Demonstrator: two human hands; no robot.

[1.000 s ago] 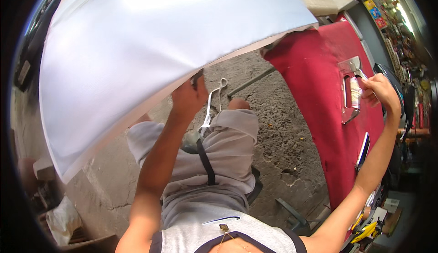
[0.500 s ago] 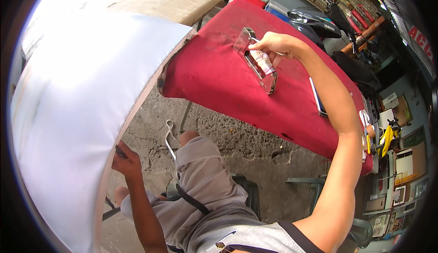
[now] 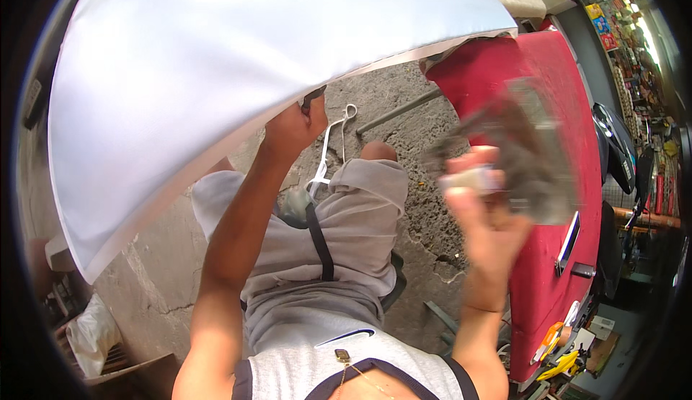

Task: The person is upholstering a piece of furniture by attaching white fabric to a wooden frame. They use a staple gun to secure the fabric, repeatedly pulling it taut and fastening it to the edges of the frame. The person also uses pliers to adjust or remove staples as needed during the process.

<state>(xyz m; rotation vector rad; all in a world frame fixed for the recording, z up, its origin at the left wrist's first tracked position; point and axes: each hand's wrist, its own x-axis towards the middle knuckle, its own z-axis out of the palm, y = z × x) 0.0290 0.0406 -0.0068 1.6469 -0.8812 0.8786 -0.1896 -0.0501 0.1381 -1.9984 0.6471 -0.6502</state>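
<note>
My left hand (image 3: 294, 125) is closed at the lower edge of a large, smooth white panel (image 3: 216, 54), its fingers around a small black piece (image 3: 313, 98) whose kind I cannot make out. My right hand (image 3: 486, 205) is raised over the near side of the red-covered table (image 3: 555, 112), smeared by motion. Its fingers close round the pale, wrapped grip of a flat, shiny grey tool (image 3: 537, 158). Blur hides the tool's exact shape. Part of the panel's far corner overlaps the table's corner.
A phone (image 3: 569, 243) lies on the table beside a small dark cylinder (image 3: 583, 270). Yellow-handled tools (image 3: 560, 365) sit at its near end. A white strap (image 3: 326, 148) hangs by my knees above the rough floor. A motorbike (image 3: 615, 148) stands beyond the table.
My right hand has lifted the shiny tool off the red table and brought it toward me. My left hand stays at the panel's edge. The view has turned, shifting everything.
</note>
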